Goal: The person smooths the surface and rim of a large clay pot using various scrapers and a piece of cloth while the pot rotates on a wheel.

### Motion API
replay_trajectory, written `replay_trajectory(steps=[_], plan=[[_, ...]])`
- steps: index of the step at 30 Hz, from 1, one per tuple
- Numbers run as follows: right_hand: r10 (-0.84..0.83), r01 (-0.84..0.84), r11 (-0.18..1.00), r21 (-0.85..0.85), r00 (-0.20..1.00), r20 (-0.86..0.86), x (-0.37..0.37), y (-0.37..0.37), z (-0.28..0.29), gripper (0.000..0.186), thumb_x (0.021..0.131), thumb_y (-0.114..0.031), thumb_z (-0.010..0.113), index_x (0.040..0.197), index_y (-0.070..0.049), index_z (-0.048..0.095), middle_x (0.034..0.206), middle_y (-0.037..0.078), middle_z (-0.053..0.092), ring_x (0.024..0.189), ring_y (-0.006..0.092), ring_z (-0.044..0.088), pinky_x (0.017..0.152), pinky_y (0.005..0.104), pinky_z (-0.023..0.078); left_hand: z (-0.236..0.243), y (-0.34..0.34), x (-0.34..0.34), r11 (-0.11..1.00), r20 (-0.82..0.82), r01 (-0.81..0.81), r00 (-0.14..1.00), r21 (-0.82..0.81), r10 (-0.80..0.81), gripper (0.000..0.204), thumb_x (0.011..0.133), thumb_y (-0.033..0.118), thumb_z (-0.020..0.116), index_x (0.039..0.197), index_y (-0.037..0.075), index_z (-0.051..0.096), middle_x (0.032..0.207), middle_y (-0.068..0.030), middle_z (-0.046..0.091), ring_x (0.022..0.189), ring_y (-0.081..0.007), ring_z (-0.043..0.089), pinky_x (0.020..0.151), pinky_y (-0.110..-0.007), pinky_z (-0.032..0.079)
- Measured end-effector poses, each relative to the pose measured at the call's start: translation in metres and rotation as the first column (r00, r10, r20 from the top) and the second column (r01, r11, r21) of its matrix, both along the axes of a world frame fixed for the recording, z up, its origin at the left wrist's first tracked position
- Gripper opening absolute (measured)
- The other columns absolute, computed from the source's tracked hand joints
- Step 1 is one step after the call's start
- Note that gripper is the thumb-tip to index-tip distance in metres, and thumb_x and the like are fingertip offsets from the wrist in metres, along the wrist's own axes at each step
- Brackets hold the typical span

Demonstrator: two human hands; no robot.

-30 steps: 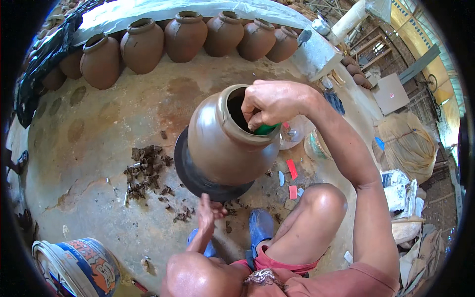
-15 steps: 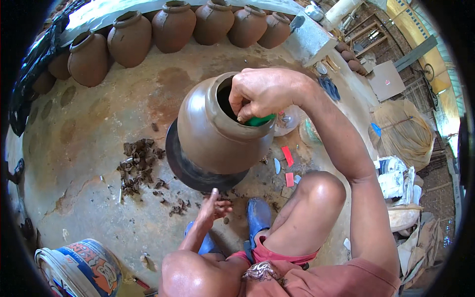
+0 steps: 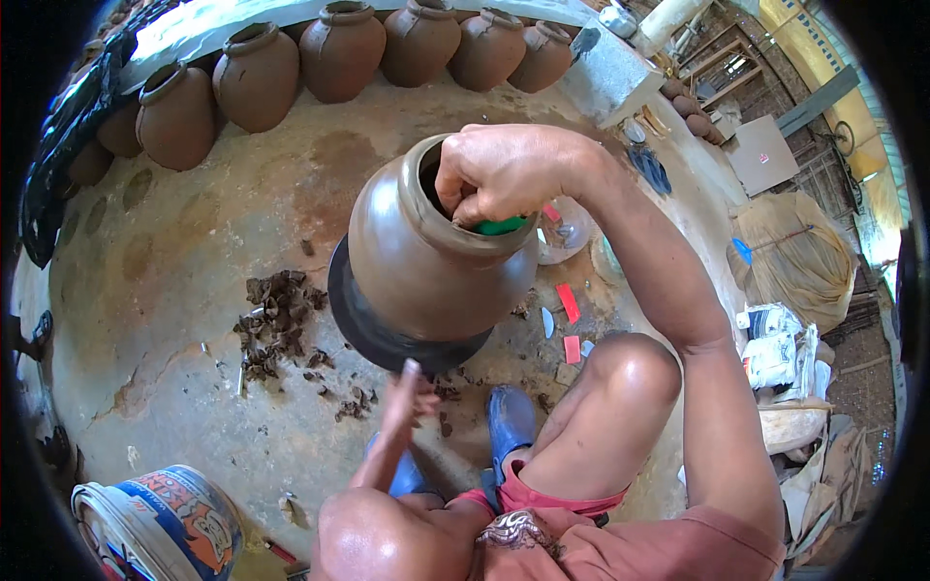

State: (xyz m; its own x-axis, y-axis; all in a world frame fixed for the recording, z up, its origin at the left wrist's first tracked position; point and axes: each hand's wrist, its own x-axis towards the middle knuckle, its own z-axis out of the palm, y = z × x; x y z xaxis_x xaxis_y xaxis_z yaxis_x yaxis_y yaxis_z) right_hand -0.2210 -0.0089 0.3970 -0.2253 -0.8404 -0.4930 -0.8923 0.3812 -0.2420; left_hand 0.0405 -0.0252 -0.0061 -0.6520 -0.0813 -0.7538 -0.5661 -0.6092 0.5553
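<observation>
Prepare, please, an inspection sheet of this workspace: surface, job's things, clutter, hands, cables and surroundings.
Surface: stained concrete floor.
Job's things: large clay pot on a dark disc; green piece at the pot's mouth.
Clutter: clay scraps left of the disc; red pieces to its right; bucket at lower left.
Hands: right hand at the pot's mouth beside the green piece, grip partly hidden; left hand open at the disc's near edge, contact unclear.
Cables: nothing seen near the hands.
Surroundings: row of clay pots along the far side; netted bundle at right.
</observation>
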Motion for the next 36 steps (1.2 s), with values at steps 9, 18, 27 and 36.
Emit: replay_trajectory(steps=[9, 18, 27, 36], plan=[[-0.030, 0.032, 0.999, -0.024, 0.998, 0.059, 0.004, 0.004, 0.002, 0.013, 0.080, -0.009, 0.069, 0.085, 0.002, 0.074, 0.068, 0.013, 0.069, 0.058, 0.0207, 0.065, 0.053, 0.0361, 0.051, 0.018, -0.004, -0.002, 0.978, -0.032, 0.140, 0.990, 0.157, -0.136, 0.075, 0.098, 0.064, 0.054, 0.132, -0.003, 0.049, 0.090, -0.0177, 0.072, 0.071, -0.0223, 0.072, 0.054, -0.034, 0.054], [-0.062, 0.063, 0.998, -0.026, 0.997, 0.043, 0.004, 0.009, 0.001, 0.014, 0.081, -0.010, 0.069, 0.086, 0.002, 0.074, 0.069, 0.013, 0.069, 0.058, 0.0204, 0.066, 0.053, 0.0361, 0.052, 0.032, -0.063, -0.045, 0.796, -0.251, -0.595, 0.792, -0.115, 0.556, 0.075, 0.095, 0.067, 0.057, 0.120, -0.004, 0.055, 0.108, -0.0225, 0.067, 0.064, -0.0229, 0.067, 0.052, -0.036, 0.056], [-0.090, 0.091, 0.996, -0.005, 0.995, 0.041, 0.008, -0.002, 0.007, 0.017, 0.082, -0.011, 0.068, 0.089, 0.002, 0.075, 0.069, 0.013, 0.070, 0.056, 0.0197, 0.066, 0.049, 0.0356, 0.053, 0.015, -0.057, -0.019, 0.919, -0.053, -0.340, 0.940, -0.198, 0.336, 0.062, 0.099, 0.061, 0.055, 0.124, 0.004, 0.050, 0.082, -0.0109, 0.066, 0.054, -0.0173, 0.062, 0.042, -0.032, 0.048], [-0.083, 0.084, 0.996, -0.025, 0.995, 0.052, 0.010, 0.000, 0.004, 0.017, 0.083, -0.011, 0.067, 0.090, 0.002, 0.075, 0.069, 0.013, 0.069, 0.056, 0.0202, 0.066, 0.050, 0.0354, 0.055, 0.017, -0.004, 0.007, 0.951, 0.019, 0.123, 0.991, 0.284, -0.134, 0.062, 0.100, 0.057, 0.056, 0.132, 0.005, 0.047, 0.107, -0.0173, 0.069, 0.076, -0.0235, 0.072, 0.056, -0.036, 0.056]])
